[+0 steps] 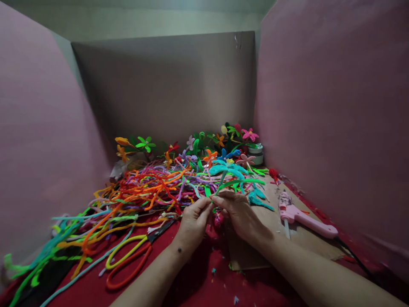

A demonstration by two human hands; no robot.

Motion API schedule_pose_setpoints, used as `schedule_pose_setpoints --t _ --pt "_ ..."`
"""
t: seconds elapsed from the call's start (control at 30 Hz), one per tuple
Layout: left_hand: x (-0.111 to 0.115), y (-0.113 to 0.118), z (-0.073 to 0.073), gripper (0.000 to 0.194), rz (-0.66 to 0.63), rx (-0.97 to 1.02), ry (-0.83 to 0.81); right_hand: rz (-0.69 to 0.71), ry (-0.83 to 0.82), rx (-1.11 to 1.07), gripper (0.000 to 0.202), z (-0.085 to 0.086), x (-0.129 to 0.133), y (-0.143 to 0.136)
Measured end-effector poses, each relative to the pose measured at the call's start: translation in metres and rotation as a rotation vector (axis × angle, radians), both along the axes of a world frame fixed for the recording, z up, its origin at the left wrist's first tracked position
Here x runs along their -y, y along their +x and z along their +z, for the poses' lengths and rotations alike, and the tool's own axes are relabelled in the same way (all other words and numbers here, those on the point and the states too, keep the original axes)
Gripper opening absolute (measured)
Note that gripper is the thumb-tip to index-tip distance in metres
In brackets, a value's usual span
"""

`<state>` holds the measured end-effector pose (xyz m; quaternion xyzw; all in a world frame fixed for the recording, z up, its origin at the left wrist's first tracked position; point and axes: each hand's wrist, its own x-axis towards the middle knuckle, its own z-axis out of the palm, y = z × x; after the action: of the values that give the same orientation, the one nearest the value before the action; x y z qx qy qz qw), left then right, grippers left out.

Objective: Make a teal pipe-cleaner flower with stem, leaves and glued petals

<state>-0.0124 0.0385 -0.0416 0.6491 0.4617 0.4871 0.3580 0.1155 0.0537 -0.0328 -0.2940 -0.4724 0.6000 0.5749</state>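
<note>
A turquoise pipe-cleaner flower (228, 168) with a yellow centre stands up from my fingers on a thin stem. A bright green pipe cleaner (244, 181) juts to the right from the same place. My left hand (196, 217) pinches the stem's lower end from the left. Against it, my right hand (234, 211) pinches the stem just above, the fingertips of both hands meeting. The exact grip on the green piece is partly hidden by the fingers. Beyond the right hand lie turquoise petal pieces (258, 198).
Loose coloured pipe cleaners (153, 187) are heaped at left and centre, with finished flowers (145, 144) behind. Scissors (128, 260) with yellow and red handles lie left. A pink glue gun (306, 219) rests on cardboard (249, 256) at right. Pink panels (332, 106) wall the sides.
</note>
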Motion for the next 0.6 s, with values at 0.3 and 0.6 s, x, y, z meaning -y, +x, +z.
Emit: schedule_pose_setpoints --t 0.3,0.6 --pt "0.0001 0.0007 0.0027 0.022 0.006 -0.024 0.011 -0.022 0.068 -0.037 0.009 -0.0076 -0.0026 -0.0014" --pt "0.0028 -0.0037 -0.0012 0.018 0.070 -0.288 0.203 -0.022 0.076 0.075 0.018 -0.0023 0.0002 0.0012"
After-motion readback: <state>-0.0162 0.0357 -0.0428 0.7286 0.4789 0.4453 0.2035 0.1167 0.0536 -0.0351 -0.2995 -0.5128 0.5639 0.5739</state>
